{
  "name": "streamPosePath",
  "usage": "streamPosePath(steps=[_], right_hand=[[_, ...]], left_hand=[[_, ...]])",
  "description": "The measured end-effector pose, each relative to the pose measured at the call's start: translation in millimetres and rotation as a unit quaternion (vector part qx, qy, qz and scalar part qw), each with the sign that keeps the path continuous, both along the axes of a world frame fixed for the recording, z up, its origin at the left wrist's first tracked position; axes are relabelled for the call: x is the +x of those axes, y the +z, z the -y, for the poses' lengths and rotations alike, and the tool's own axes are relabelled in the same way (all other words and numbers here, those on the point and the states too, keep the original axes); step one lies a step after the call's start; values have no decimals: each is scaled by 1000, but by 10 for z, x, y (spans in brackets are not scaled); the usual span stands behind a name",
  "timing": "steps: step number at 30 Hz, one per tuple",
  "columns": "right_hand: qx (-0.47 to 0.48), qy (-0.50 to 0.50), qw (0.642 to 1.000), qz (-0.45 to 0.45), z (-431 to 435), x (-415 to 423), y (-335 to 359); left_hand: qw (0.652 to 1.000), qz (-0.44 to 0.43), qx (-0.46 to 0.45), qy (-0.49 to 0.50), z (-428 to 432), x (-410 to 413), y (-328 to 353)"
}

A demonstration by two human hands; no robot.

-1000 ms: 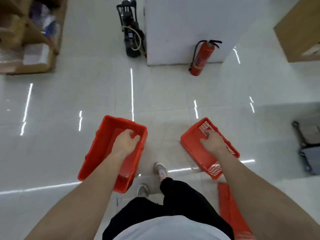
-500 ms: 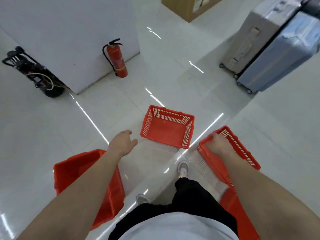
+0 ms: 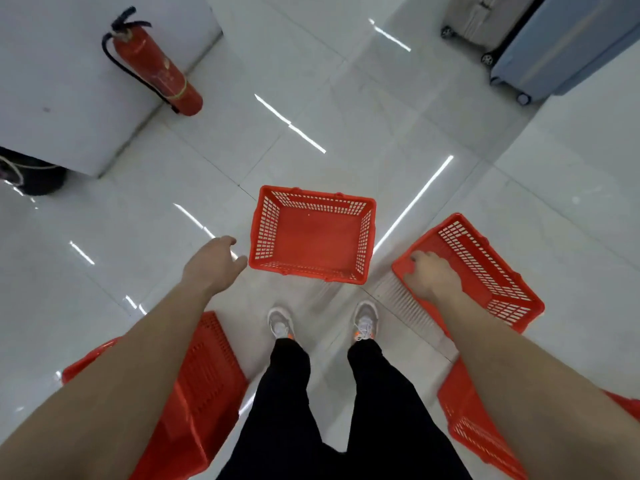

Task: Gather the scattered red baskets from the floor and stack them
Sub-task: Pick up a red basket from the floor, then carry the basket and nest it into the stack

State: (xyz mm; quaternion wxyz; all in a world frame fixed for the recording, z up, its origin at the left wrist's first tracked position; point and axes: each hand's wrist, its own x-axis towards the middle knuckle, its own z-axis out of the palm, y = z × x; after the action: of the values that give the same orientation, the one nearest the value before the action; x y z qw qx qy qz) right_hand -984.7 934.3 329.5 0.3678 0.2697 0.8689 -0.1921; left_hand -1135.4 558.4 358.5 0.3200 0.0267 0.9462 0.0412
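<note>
The shiny white tiled floor [image 3: 346,98] has the middle basket [image 3: 313,237] standing upright just ahead of my shoes [image 3: 280,323]. A near-left basket [image 3: 207,375] and a near-right basket [image 3: 464,403] lie beside my legs. My right hand [image 3: 429,275] grips the rim of the tilted right basket [image 3: 485,265] with curled fingers, while my left hand [image 3: 211,265], loosely bent and holding nothing, reaches toward the middle basket. I judge this is the gathering step; next the left fingers must close on its left rim.

red centre basket [image 3: 313,237]: upright on floor | right basket [image 3: 485,268]: tilted | left basket [image 3: 207,375]: tipped
</note>
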Motion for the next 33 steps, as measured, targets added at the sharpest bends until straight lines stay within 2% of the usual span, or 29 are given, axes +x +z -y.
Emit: streamPosePath(steps=[4,10,17,22,25,27,30,33], right_hand=[[-5,7,1000,13,26,-241,-757],[-13,-49,999,13,101,-631,-1983],[3,-91,996,23,242,-808,-3351],[16,-126,992,-15,425,-778,-4080],[34,-202,977,-56,512,-724,-4310],[39,-215,974,-68,544,-677,-4299],[48,-214,974,-65,596,-596,-4017],[60,-204,973,-91,650,-579,-3495]], left_hand=[[997,25,-45,-64,52,-441,-838],[984,40,-90,-148,230,-1051,-2211],[994,34,-77,-77,437,-1321,-3708],[999,33,14,24,518,-1332,-4471],[996,24,54,69,564,-1273,-4693],[994,21,74,83,593,-1220,-4710],[993,41,85,70,695,-1145,-4472],[994,38,91,55,846,-1047,-3956]])
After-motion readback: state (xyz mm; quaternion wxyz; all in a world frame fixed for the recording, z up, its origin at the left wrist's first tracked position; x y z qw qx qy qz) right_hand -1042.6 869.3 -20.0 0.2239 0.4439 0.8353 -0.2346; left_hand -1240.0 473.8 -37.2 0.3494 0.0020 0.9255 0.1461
